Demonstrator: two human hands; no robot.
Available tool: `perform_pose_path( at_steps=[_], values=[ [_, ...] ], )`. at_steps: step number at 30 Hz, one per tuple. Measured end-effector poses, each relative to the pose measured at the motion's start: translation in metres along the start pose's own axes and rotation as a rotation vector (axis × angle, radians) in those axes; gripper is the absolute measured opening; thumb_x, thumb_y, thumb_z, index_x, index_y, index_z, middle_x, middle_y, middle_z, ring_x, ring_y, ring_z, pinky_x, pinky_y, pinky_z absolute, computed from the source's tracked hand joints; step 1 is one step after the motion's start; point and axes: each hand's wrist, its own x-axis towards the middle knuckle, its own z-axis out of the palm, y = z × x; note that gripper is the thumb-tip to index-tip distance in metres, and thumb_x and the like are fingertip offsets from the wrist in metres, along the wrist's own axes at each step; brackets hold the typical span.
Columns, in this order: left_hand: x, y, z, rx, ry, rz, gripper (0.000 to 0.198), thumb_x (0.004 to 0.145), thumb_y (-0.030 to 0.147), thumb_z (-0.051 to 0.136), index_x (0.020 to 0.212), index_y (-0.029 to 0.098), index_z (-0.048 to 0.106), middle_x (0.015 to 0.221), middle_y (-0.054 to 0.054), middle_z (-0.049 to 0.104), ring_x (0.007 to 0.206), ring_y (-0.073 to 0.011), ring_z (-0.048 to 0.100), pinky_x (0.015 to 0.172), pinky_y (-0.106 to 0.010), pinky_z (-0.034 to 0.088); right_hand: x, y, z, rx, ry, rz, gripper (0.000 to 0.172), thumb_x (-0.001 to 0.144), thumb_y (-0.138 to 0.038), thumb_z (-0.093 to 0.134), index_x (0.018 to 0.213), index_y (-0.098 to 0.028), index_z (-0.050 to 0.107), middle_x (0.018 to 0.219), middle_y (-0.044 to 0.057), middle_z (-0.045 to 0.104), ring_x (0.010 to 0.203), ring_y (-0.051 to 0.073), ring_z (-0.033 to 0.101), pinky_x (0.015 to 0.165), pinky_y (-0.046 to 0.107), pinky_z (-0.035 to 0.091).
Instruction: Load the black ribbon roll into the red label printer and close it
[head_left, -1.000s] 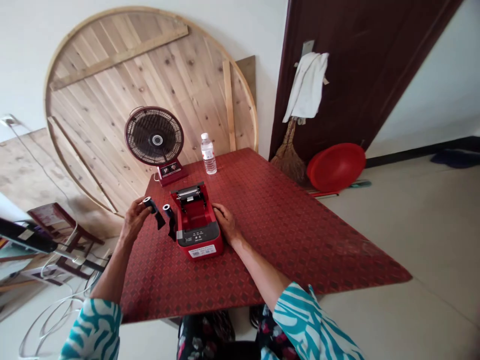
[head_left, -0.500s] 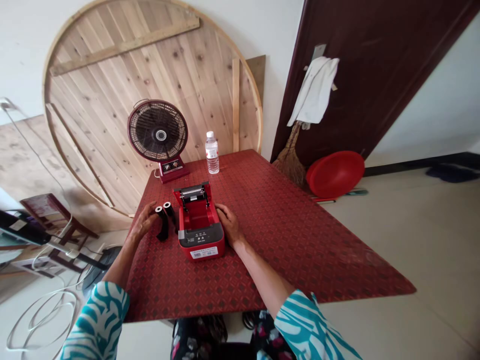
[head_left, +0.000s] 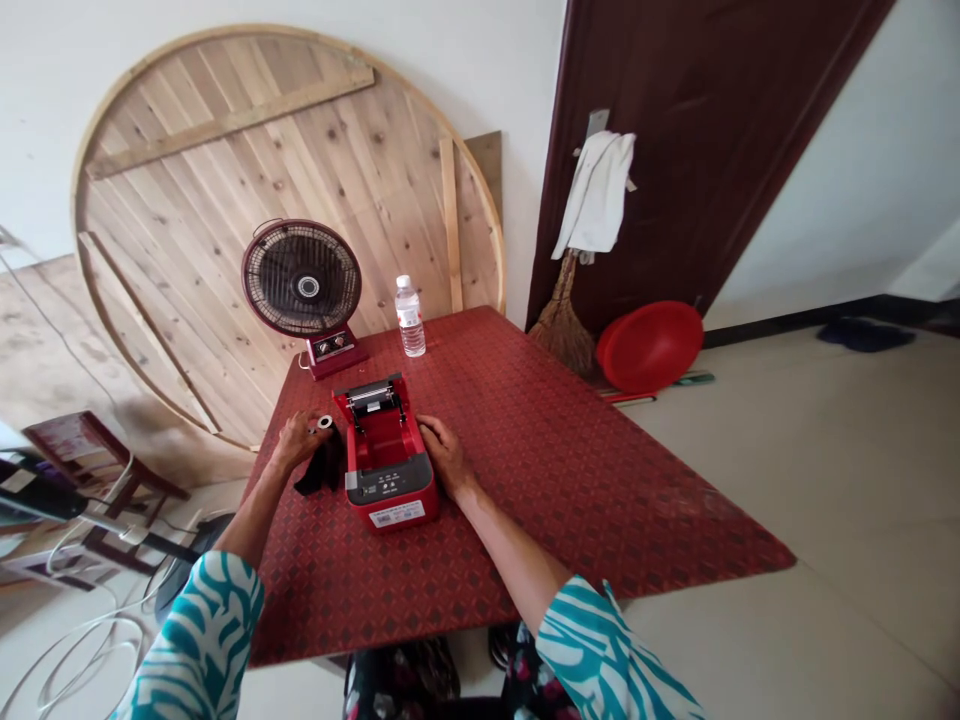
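Just left of the open red label printer on the counter, the left hand curls partly closed around a black ribbon roll, its white core end facing upper right, while the right hand rests loosely open against the printer's right side.

The left hand holds a black ribbon roll just beside the open red label printer, whose side the right hand touches, on the red surface.
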Motion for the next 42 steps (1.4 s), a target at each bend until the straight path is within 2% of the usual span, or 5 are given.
perform_pose_path(
  at_steps=[5,8,20,34,42],
  values=[
    [-0.026,0.006,-0.032,-0.722,0.071,0.040,0.042,0.068,0.044,0.065,0.099,0.015,0.060,0.089,-0.007,0.068,0.084,-0.0220,0.063,0.077,-0.034,0.049,0.000,0.000,0.000,0.003,-0.006,-0.024,0.030,0.080,-0.041,0.049,0.098,-0.025,0.066,0.103,0.003,0.069,0.101,0.021,0.060,0.093,0.038,0.043],
    [-0.050,0.023,-0.051,-0.847,0.020,0.060,0.055,0.067,0.045,0.070,0.112,0.016,0.058,0.095,-0.007,0.068,0.086,-0.0218,0.064,0.076,-0.033,0.050,0.000,0.001,0.000,0.013,-0.010,-0.030,0.029,0.080,-0.040,0.049,0.099,-0.026,0.066,0.103,0.002,0.069,0.102,0.020,0.060,0.093,0.037,0.043],
    [-0.043,0.113,-0.031,-0.159,-0.212,0.517,0.026,0.077,0.029,0.061,0.102,0.025,0.068,0.105,-0.004,0.069,0.094,-0.0224,0.064,0.085,-0.032,0.048,0.002,0.005,0.003,0.004,0.011,-0.060,0.030,0.080,-0.041,0.049,0.097,-0.023,0.066,0.102,0.004,0.069,0.100,0.021,0.061,0.093,0.037,0.043],
    [-0.006,0.122,0.003,0.091,-0.437,0.479,0.015,0.062,0.016,0.066,0.073,0.024,0.071,0.076,-0.005,0.073,0.074,-0.0233,0.067,0.066,-0.027,0.047,0.003,0.008,0.005,0.017,0.018,-0.099,0.026,0.081,-0.037,0.049,0.097,-0.027,0.066,0.101,0.001,0.069,0.099,0.019,0.061,0.093,0.035,0.044],
    [-0.062,0.102,-0.029,-0.333,-0.279,0.444,0.030,0.088,0.038,0.048,0.102,0.023,0.069,0.100,-0.005,0.071,0.092,-0.0212,0.065,0.083,-0.032,0.050,0.011,0.002,0.003,0.122,0.045,-0.002,0.034,0.082,-0.047,0.048,0.105,-0.026,0.063,0.108,0.002,0.068,0.107,0.020,0.059,0.097,0.041,0.043]
  ],
)
